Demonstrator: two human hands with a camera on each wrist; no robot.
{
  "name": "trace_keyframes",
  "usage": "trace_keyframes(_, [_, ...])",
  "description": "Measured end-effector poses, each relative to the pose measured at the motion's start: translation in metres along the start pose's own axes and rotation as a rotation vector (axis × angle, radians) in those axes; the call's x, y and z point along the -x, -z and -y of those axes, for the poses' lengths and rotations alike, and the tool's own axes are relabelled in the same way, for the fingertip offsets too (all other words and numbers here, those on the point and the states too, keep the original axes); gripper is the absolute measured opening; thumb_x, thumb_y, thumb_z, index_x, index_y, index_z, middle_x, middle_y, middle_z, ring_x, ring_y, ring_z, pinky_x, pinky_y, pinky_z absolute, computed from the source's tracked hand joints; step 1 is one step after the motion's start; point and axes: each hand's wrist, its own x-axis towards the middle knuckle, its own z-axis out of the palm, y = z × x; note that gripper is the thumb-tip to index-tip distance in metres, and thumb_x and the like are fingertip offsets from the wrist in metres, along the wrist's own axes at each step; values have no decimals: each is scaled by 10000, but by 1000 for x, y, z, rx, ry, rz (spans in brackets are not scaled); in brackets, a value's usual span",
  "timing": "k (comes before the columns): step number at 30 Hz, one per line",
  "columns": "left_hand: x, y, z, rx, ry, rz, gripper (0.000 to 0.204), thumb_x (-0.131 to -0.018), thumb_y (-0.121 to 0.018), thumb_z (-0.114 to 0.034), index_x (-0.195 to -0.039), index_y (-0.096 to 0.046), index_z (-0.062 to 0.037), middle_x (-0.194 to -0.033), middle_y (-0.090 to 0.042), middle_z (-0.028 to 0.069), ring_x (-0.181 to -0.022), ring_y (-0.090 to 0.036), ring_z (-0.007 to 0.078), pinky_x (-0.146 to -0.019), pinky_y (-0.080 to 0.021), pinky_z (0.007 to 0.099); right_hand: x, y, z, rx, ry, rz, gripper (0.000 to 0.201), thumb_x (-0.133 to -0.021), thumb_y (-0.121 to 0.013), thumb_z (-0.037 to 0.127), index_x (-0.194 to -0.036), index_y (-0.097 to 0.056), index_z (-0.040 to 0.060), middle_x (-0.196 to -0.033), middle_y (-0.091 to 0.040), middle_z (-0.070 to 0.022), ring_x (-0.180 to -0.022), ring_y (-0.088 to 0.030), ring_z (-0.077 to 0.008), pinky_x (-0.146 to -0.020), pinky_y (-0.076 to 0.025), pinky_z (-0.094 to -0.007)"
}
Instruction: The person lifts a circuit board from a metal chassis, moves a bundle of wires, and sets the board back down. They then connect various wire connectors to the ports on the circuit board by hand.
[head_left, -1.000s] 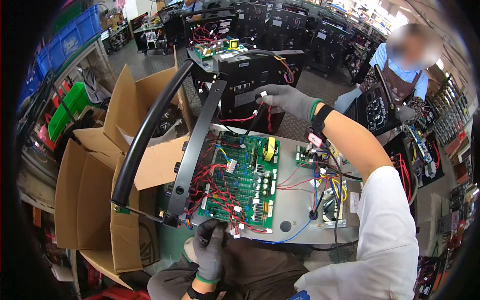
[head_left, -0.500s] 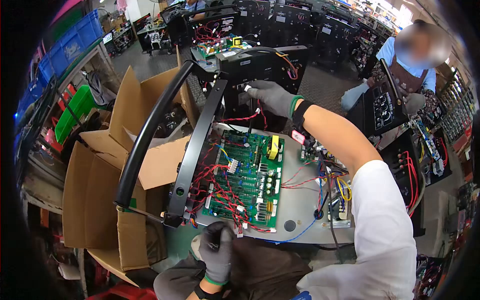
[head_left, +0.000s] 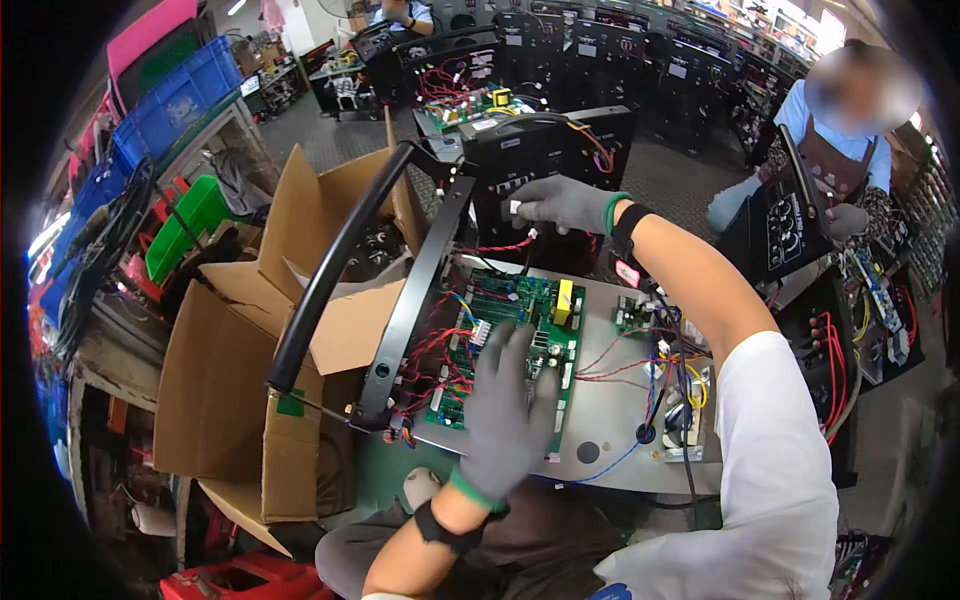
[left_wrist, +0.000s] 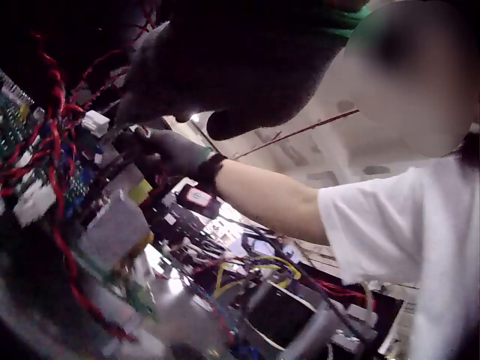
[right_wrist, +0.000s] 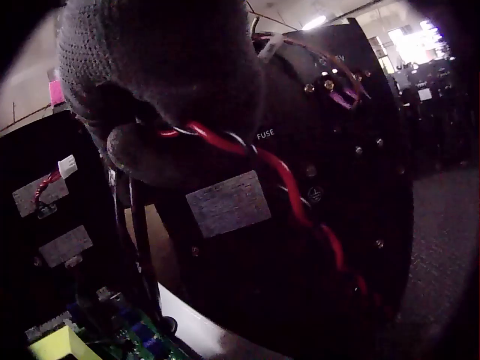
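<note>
Grey gloves cover both hands. My right hand (head_left: 570, 205) is raised beyond the circuit board, in front of a black panel (head_left: 610, 140). It pinches a red-and-black twisted wire (right_wrist: 281, 169), and a white connector (head_left: 515, 207) shows at its fingertips. My left hand (head_left: 505, 420) hovers over the green circuit board (head_left: 540, 290) with its fingers extended and nothing in them, hiding the board's middle. Red wires with white plugs lie across the board's left side. A yellow transformer (head_left: 564, 300) stands at the far right corner of the board.
A black handle (head_left: 345, 265) on a metal bracket (head_left: 415, 300) rises left of the board. Beyond it are open cardboard boxes (head_left: 215, 385). Yellow, blue and red wires (head_left: 695, 385) run over the grey plate at right. Another person (head_left: 840, 150) works at the far right.
My left hand has risen from beside my lap and reached forward over the board, its fingers straightening. My right hand stays near the black panel with the wire. The head view has shifted slightly.
</note>
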Motion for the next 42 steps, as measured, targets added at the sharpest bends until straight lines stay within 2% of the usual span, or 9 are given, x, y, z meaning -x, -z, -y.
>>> trace_keyframes(8, [-61, -23, 49, -439, 432, 213, 611, -855, -499, -298, -1370, -343, -8, -924, -659, 240, -861, -640, 427, -850, -478, 472, -33, -17, -1, 33, -50, 186, 381, -899, -565, 394, -1103, -664, 87, -840, -629, -21, -647, -479, -104, -525, -398, -249])
trace_keyframes(10, [-69, -21, 59, -434, 592, 280, 577, -869, -503, -347, -1311, -393, 6, -1014, -638, 258, -965, -611, 431, -915, -429, 498, -37, -28, -7, 108, 177, 218, 401, -892, -561, 429, -1074, -665, 87, -799, -601, -28, -642, -481, -108, -538, -410, -270])
trace_keyframes(18, [-72, -39, 90, -485, 552, 215, 633, -866, -468, -378, -1398, -251, -112, -1215, -539, 236, -1023, -585, 424, -900, -436, 511, -82, -52, -34, 295, 32, 215, 414, -905, -506, 416, -1114, -656, 91, -1039, -673, -93, -829, -623, -195, -703, -507, -340])
trace_keyframes(20, [-75, -29, 75, -453, 639, 272, 639, -875, -471, -408, -1407, -229, -149, -1352, -461, 219, -1126, -545, 421, -946, -411, 510, -115, -60, -64, 473, 460, 220, 382, -896, -517, 366, -1135, -650, 100, -1089, -665, -123, -907, -651, -265, -776, -514, -376])
trace_keyframes(21, [-75, -27, 72, -458, 659, 279, 647, -870, -492, -380, -1407, -227, -135, -1350, -461, 217, -1133, -539, 423, -960, -405, 503, -115, -62, -67, 470, 464, 222, 382, -896, -517, 366, -1135, -650, 100, -1089, -665, -123, -907, -651, -265, -776, -514, -376])
trace_keyframes(23, [-73, -31, 87, -464, 685, 290, 655, -864, -514, -352, -1406, -226, -122, -1347, -462, 216, -1140, -533, 425, -974, -398, 496, -77, -62, -26, 512, 185, 68, 348, -884, -514, 303, -1130, -646, 95, -1112, -649, -155, -976, -636, -340, -842, -502, -399])
trace_keyframes(28, [-77, -42, 126, -401, 368, 53, 737, -826, -597, -218, -1421, -196, -47, -1359, -416, 264, -1234, -430, 447, -1046, -348, 446, -94, -69, -47, 705, 261, 71, 321, -869, -515, 255, -1116, -650, 101, -1117, -642, -169, -1010, -614, -371, -864, -494, -408])
trace_keyframes(35, [-70, -64, 188, -425, 370, 102, 802, -819, -549, -276, -1453, -127, -24, -1297, -464, 298, -1154, -495, 457, -979, -409, 501, -72, -53, -28, 603, 156, 275, 568, -847, -529, 282, -1402, -427, 214, -1250, -581, -171, -1114, -579, -336, -951, -448, -386])
trace_keyframes(42, [-74, -65, 203, -301, 333, 54, 754, -829, -544, -293, -1429, -193, -2, -1284, -465, 314, -1153, -492, 463, -974, -406, 509, -57, -60, -18, 572, 120, 188, 482, -871, -518, 229, -1343, -473, 140, -1192, -608, -171, -1105, -576, -355, -925, -452, -406])
